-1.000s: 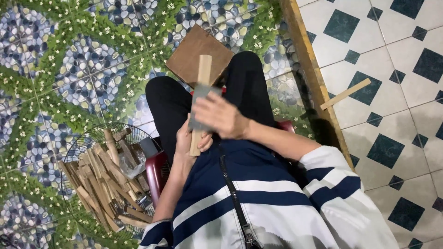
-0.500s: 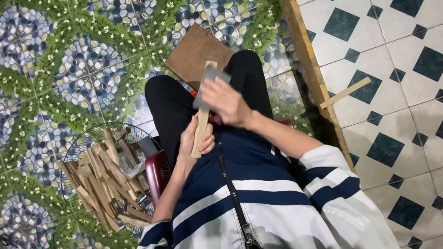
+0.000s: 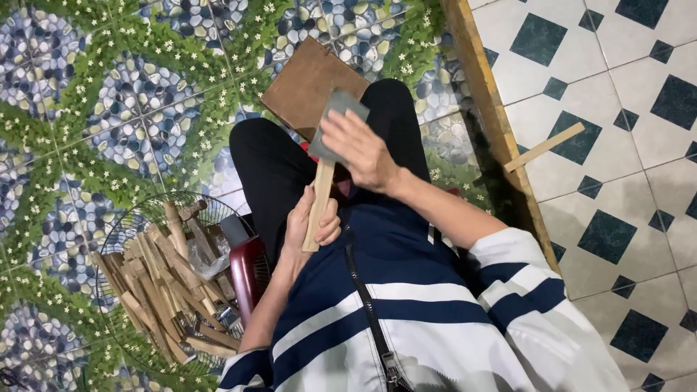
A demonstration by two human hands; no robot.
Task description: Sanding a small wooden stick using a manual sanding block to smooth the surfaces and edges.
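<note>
L hand [image 3: 308, 221] is wrapped round the lower end of a pale wood strip [image 3: 319, 199], fingers curled fully shut on it, thumb side facing the lap. Strip stands near upright, rising out of the top of that fist twd the other hand. R hand [image 3: 363, 149] is closed over a grey sanding block [image 3: 335, 116], fingers folded across its back, block pressed on the strip's upper end, just above the L fingers.

Handling, my read: strip looks light, stiff, thin enough to snap if bent hard; bare wood, not slippery. Best grip is low, where the L fingers sit, leaving the top free. Block looks rigid, palm-sized, easy to hold flat.

Beyond the R fingertips: a brown board [image 3: 308, 83] on the floor. Left of the L wrist: a wire basket [image 3: 116, 239] of similar wood strips [image 3: 163, 283]. A loose stick [image 3: 544, 147] lies well apart, right.
</note>
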